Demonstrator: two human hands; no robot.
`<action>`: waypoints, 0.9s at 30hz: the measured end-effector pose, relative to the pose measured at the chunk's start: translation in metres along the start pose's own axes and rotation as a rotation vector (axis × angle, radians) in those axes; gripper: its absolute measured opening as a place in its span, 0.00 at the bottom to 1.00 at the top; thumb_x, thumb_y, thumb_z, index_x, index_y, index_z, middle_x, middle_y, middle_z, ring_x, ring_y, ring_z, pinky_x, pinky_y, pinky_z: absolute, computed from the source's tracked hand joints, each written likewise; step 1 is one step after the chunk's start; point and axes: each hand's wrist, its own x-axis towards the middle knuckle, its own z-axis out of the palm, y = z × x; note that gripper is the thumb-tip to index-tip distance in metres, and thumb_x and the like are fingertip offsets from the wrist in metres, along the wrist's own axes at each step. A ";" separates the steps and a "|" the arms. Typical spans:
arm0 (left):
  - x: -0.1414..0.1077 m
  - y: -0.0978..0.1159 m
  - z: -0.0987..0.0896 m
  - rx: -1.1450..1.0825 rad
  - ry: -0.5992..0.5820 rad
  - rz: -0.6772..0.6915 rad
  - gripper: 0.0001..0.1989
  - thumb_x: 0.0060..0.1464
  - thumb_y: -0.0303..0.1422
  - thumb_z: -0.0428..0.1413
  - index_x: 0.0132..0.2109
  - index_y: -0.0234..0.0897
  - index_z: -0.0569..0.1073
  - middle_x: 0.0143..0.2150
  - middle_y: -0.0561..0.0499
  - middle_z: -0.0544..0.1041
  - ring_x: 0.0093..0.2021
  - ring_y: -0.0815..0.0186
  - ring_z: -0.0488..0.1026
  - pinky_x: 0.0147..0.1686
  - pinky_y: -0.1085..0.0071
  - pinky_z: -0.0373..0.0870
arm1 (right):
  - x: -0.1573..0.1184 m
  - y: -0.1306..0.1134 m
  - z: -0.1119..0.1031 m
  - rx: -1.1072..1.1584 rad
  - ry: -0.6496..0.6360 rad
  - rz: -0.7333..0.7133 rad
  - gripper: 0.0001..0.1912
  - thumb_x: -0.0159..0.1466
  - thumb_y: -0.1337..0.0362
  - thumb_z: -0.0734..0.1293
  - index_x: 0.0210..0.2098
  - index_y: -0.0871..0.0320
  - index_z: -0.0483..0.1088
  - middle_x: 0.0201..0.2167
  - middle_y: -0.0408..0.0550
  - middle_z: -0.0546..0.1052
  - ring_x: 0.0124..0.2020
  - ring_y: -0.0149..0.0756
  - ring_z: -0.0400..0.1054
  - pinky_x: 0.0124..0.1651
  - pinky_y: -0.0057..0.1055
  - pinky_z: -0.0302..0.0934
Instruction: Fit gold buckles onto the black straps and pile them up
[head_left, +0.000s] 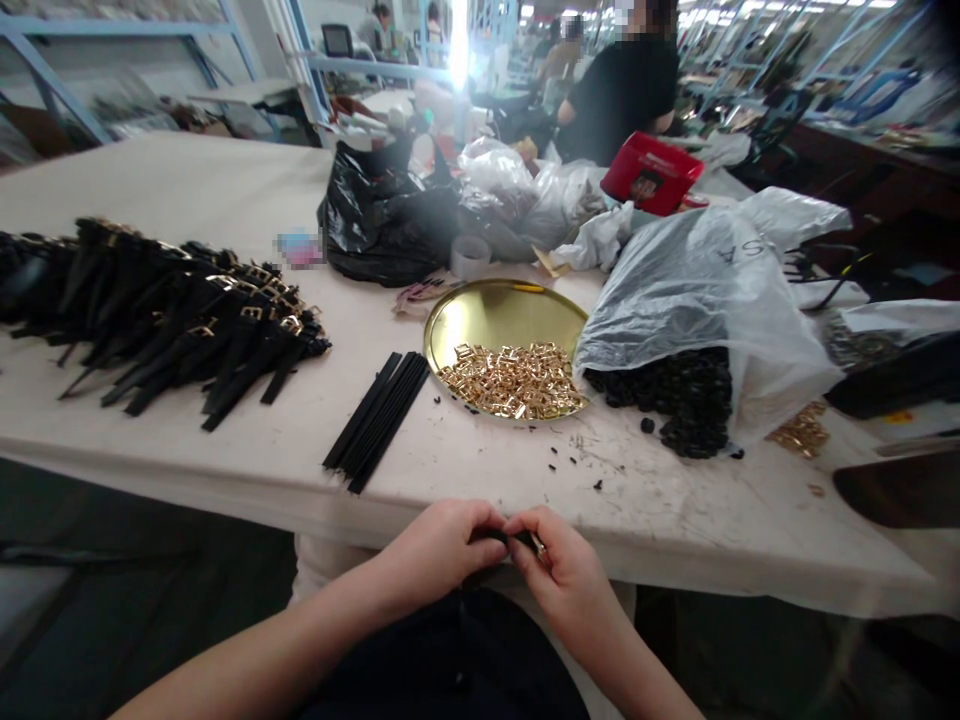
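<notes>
At the table's front edge, my left hand [450, 548] pinches a dark strap [493, 536], most of which is hidden by the fingers. My right hand [561, 562] grips the same strap close beside it, fingertips almost touching the left ones. A small gold buckle [539, 548] shows at the right fingers. Beyond my hands lies a bundle of flat black straps [386, 420]. A round gold tray [502, 310] next to it carries a heap of gold buckles [517, 380].
Black straps with gold buckles [165, 310] are piled at left. A clear plastic bag [675, 290] spills small black pieces [686, 400] at right. Behind the tray are a black bag [382, 220], a tape roll [470, 257] and a red packet [651, 172]. A person [622, 90] is farther back.
</notes>
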 end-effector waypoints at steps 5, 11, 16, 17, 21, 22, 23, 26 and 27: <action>-0.004 -0.007 -0.005 -0.154 -0.017 -0.008 0.13 0.45 0.32 0.53 0.41 0.35 0.70 0.33 0.51 0.76 0.33 0.64 0.72 0.32 0.72 0.66 | 0.000 0.005 0.001 -0.012 0.030 0.047 0.05 0.59 0.66 0.60 0.33 0.56 0.66 0.26 0.43 0.71 0.27 0.34 0.65 0.30 0.28 0.59; -0.005 -0.016 0.000 -0.363 -0.049 -0.086 0.11 0.45 0.35 0.54 0.36 0.33 0.68 0.27 0.52 0.74 0.27 0.67 0.71 0.28 0.72 0.66 | -0.004 0.005 -0.001 -0.034 0.003 0.035 0.04 0.60 0.66 0.59 0.33 0.57 0.65 0.26 0.43 0.70 0.26 0.33 0.64 0.28 0.27 0.58; -0.009 -0.009 0.004 -0.166 -0.003 -0.068 0.10 0.46 0.33 0.52 0.35 0.32 0.71 0.27 0.51 0.75 0.28 0.67 0.71 0.29 0.73 0.65 | -0.007 -0.003 -0.007 -0.138 -0.097 -0.114 0.07 0.58 0.72 0.58 0.32 0.56 0.65 0.28 0.44 0.69 0.29 0.32 0.63 0.32 0.28 0.57; -0.009 -0.007 0.004 -0.119 0.006 -0.062 0.10 0.46 0.33 0.51 0.35 0.33 0.72 0.27 0.52 0.75 0.28 0.67 0.71 0.29 0.73 0.65 | -0.007 -0.003 -0.008 -0.134 -0.111 -0.116 0.08 0.58 0.73 0.58 0.32 0.56 0.65 0.28 0.43 0.69 0.29 0.33 0.63 0.32 0.28 0.57; -0.009 -0.002 0.004 -0.049 -0.008 -0.029 0.10 0.48 0.33 0.50 0.35 0.34 0.73 0.28 0.52 0.75 0.29 0.67 0.70 0.29 0.75 0.63 | -0.008 0.002 -0.005 0.065 -0.108 0.070 0.03 0.59 0.66 0.59 0.31 0.56 0.65 0.23 0.41 0.68 0.25 0.32 0.63 0.28 0.27 0.58; -0.008 -0.002 0.004 -0.067 -0.013 -0.020 0.10 0.48 0.33 0.50 0.36 0.34 0.72 0.28 0.52 0.75 0.29 0.68 0.70 0.29 0.75 0.63 | -0.008 0.005 -0.003 0.133 -0.087 0.131 0.04 0.59 0.64 0.60 0.32 0.57 0.64 0.22 0.40 0.68 0.24 0.32 0.63 0.26 0.27 0.58; -0.007 -0.003 0.004 -0.089 -0.019 -0.013 0.10 0.48 0.33 0.50 0.36 0.34 0.72 0.29 0.52 0.75 0.29 0.67 0.70 0.28 0.75 0.63 | -0.008 0.007 0.000 0.180 -0.057 0.177 0.06 0.59 0.61 0.60 0.32 0.57 0.64 0.21 0.40 0.67 0.22 0.31 0.63 0.25 0.27 0.58; -0.003 -0.008 0.003 -0.107 -0.033 -0.018 0.10 0.47 0.34 0.51 0.37 0.34 0.70 0.30 0.52 0.76 0.29 0.66 0.71 0.27 0.75 0.63 | -0.007 0.014 0.006 0.158 0.043 0.176 0.09 0.59 0.58 0.61 0.34 0.57 0.65 0.23 0.41 0.68 0.24 0.32 0.63 0.27 0.28 0.59; -0.002 -0.011 0.003 -0.101 -0.038 -0.031 0.10 0.47 0.34 0.51 0.36 0.34 0.70 0.29 0.52 0.76 0.29 0.66 0.71 0.27 0.75 0.64 | -0.006 0.015 0.007 0.119 0.060 0.154 0.10 0.59 0.59 0.61 0.36 0.58 0.65 0.25 0.42 0.69 0.25 0.33 0.64 0.29 0.28 0.59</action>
